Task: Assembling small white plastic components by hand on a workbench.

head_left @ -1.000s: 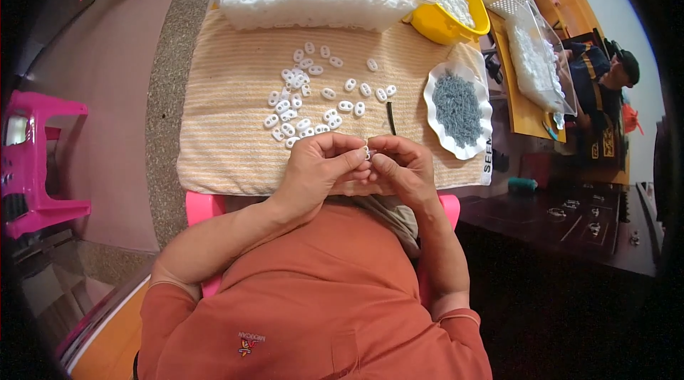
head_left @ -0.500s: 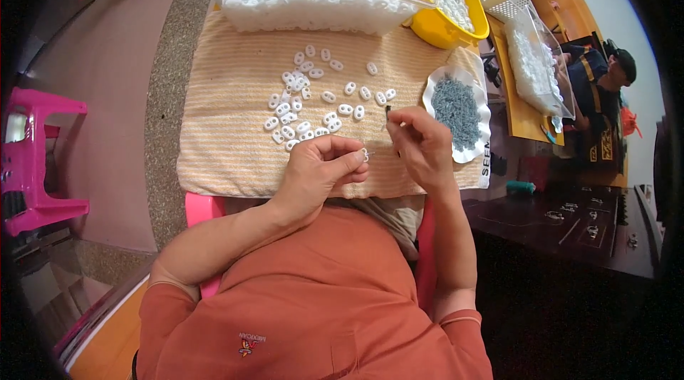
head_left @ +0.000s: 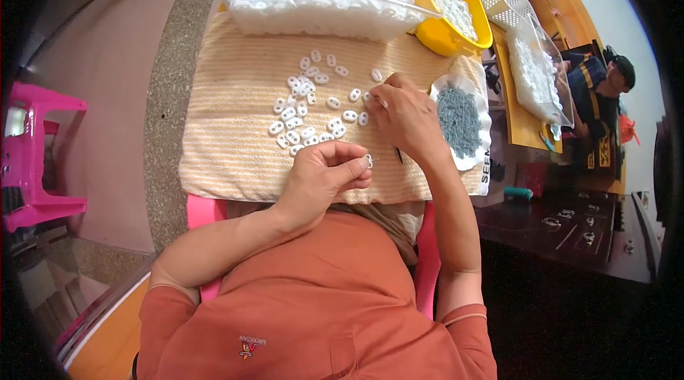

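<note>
a: where's the left hand right now?
b: near the front edge of the striped cloth, fingers pinched together on 1 small white ring piece, with a thin pin poking out to the right of it.

a: and the right hand?
b: farther out and to the right, fingertips down among the loose white ring pieces on the cloth. fingers are drawn together over 1 piece at the right end of the scatter, but i cannot tell if it's actually gripped.

a: which way does the scatter lie from the held piece?
b: far and left of it, spreading leftward; the right hand is the nearer one, touching its right end.

a: anything crowding?
b: a white scalloped dish of small grey parts sits just right of the right hand. a clear tub of white pieces and a yellow bowl stand along the far edge, well apart. nothing lies between the 2 hands.
</note>
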Available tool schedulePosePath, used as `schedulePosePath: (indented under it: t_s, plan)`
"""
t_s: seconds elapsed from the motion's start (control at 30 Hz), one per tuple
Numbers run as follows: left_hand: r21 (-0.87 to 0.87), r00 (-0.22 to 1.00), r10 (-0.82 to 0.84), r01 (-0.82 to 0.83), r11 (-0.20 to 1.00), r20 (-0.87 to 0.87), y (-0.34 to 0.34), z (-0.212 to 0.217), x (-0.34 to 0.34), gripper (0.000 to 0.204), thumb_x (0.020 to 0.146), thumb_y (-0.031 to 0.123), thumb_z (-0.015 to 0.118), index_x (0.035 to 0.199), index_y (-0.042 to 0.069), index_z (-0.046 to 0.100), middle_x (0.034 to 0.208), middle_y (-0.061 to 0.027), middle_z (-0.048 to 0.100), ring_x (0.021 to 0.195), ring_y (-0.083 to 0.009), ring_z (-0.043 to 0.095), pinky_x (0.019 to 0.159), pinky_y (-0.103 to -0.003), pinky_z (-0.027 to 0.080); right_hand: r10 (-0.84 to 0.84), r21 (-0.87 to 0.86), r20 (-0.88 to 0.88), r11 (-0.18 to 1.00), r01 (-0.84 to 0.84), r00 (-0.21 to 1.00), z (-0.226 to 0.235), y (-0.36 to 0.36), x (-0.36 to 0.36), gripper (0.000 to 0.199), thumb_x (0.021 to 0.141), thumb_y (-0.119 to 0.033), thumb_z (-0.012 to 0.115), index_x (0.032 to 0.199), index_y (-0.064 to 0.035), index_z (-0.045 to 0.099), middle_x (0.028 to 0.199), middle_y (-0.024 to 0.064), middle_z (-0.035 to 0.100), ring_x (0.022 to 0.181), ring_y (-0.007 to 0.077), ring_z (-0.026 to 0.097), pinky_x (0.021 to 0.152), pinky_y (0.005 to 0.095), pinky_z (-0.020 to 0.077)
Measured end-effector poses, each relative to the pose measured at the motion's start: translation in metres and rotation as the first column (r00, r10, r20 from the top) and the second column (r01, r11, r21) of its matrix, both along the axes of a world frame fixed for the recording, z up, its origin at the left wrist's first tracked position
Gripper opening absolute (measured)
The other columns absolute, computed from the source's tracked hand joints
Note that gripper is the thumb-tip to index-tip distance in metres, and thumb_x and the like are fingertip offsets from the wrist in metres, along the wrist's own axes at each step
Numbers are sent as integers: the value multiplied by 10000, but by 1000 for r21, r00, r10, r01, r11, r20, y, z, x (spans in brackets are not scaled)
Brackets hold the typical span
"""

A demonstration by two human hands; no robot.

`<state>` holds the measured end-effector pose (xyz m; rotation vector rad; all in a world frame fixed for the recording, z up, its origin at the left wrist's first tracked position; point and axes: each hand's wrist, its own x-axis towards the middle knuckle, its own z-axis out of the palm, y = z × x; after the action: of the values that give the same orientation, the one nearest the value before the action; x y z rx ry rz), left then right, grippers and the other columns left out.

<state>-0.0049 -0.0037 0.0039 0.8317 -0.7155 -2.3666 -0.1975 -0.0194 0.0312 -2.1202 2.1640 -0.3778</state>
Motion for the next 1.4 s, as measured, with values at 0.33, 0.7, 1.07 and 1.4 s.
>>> schedulePosePath:
  t_s: [0.33, 0.7, 1.07, 1.4]
  plan:
    - [-3, 1000, 12, -13, 1000, -13, 1, -2, -1, 143, 882, 55, 646, 1010, -1, 615, 852, -71, 663, 760, -122, 658, 701, -248, 571, 19, -88, 137, 996, -7, 990, -15, 2, -2, 145, 805, -144, 669, 896, -30, 667, 868, 133, 649, 772, 316, 641, 701, 394, 495]
    - [9, 1000, 3, -3, 1000, -17, 0, 3, 1, 149, 875, 48, 658, 1005, -16, 622, 869, -64, 656, 759, -108, 638, 715, -243, 564, 152, -196, 408, 978, -76, 901, 4, 49, -11, 141, 837, -6, 614, 977, -2, 634, 871, 141, 610, 753, 281, 624, 645, 336, 483]
    - [5, 1000, 12, -12, 1000, -7, 0, 1, -1, 160, 874, 46, 655, 1015, -19, 619, 864, -66, 660, 761, -106, 644, 720, -242, 569, 127, 75, 121, 988, -137, 985, 14, 90, -15, 156, 785, 18, 595, 934, -6, 632, 866, 147, 608, 786, 336, 612, 680, 399, 486]
    - [-17, 1000, 22, -22, 1000, 16, 0, -1, -2, 128, 884, 72, 652, 990, 7, 623, 852, -63, 657, 752, -120, 650, 717, -256, 569, 150, 52, 82, 987, -154, 985, 7, 98, -9, 190, 727, -135, 654, 905, -77, 618, 784, 107, 566, 731, 300, 604, 629, 387, 487]
